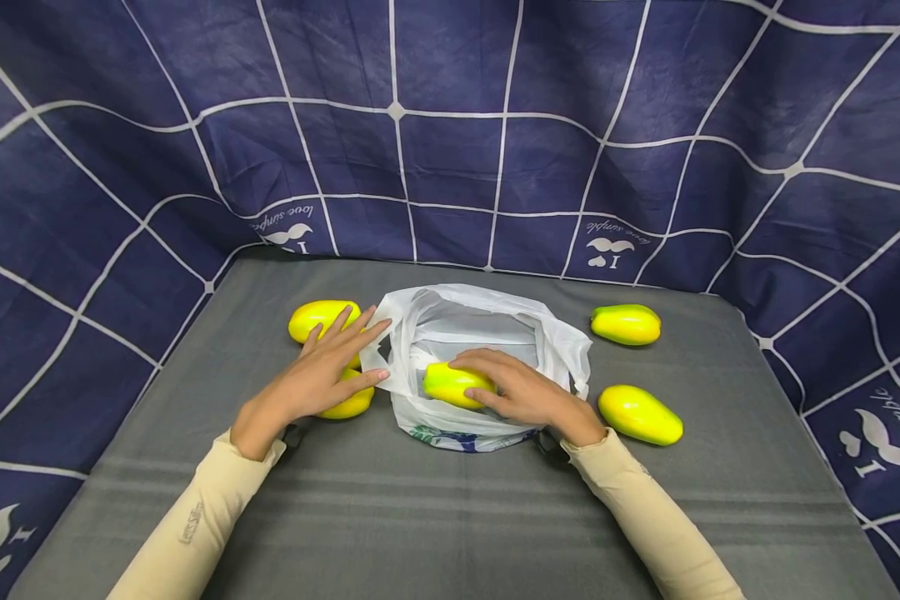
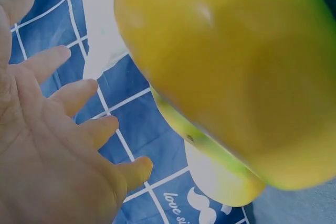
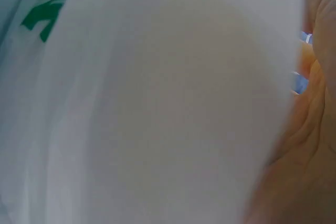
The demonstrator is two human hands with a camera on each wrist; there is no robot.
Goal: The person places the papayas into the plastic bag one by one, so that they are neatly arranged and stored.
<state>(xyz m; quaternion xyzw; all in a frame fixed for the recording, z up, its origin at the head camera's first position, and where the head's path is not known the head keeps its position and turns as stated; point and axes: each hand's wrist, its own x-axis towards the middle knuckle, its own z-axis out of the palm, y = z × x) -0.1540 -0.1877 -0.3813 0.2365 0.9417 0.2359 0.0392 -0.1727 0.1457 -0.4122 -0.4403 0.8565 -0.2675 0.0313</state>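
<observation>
A grey cloth (image 1: pixel 450 517) covers the flat surface, faint bands running left to right across its near part. A navy curtain (image 1: pixel 453 158) with wavy white grid lines hangs along the far, left and right sides. White moustache prints (image 1: pixel 611 245) with upside-down lettering sit low at far left and far right.

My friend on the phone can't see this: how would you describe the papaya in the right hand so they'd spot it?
On the grey cloth sits an open white plastic bag. At its mouth, the right hand grips a yellow-green papaya. The other papayas in view lie outside the bag; this one alone is held.
</observation>
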